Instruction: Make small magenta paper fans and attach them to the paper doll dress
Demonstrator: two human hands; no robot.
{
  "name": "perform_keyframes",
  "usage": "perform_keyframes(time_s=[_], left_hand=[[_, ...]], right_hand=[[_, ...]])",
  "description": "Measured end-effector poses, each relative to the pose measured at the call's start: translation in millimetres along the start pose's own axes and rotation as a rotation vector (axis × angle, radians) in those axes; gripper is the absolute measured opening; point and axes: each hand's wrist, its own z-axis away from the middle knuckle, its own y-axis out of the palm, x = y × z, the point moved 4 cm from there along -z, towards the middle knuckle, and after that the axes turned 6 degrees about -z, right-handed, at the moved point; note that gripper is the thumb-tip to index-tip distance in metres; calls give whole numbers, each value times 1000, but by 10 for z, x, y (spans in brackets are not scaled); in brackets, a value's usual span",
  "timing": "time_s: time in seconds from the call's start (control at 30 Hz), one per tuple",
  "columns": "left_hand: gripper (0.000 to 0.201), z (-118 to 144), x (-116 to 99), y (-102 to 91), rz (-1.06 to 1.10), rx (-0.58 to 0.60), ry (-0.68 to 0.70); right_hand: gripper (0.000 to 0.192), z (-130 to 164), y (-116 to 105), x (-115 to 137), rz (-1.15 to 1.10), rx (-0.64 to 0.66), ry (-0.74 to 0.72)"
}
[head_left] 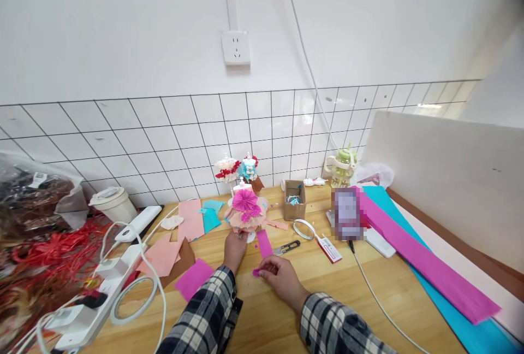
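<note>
A miniature dress form (244, 209) stands upright at the middle of the table, wearing a peach paper skirt with magenta pleated fans on its front. My left hand (234, 251) is closed at its base, just under the skirt, where the fingertips are partly hidden. Between the thumb and fingers of my right hand (282, 278) is a small scrap of magenta crepe paper (256, 272). A magenta paper strip (264, 243) lies just beyond that hand, with thread snips (287, 247) to its right. Two more dressed forms (227, 167) stand behind.
A small cardboard box (295, 201), a white cable and a screened device (347, 214) are to the right, before long crepe sheets (429, 261). Peach paper (164, 255), a magenta square (195, 278), a power strip (102, 299), a lidded cup (113, 204) and red shreds occupy the left.
</note>
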Motion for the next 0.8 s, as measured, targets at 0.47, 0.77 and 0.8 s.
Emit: perform_keyframes(time_s=[0.47,0.77,0.8], left_hand=[[38,750,56,-233,250,71,17],[31,795,-27,-237,269,76,51],[31,797,-35,-235,273,80,53]], right_hand=[[13,103,54,24,136,63,-39],[16,232,100,282,151,49,-49],[17,240,107,412,146,44,-71]])
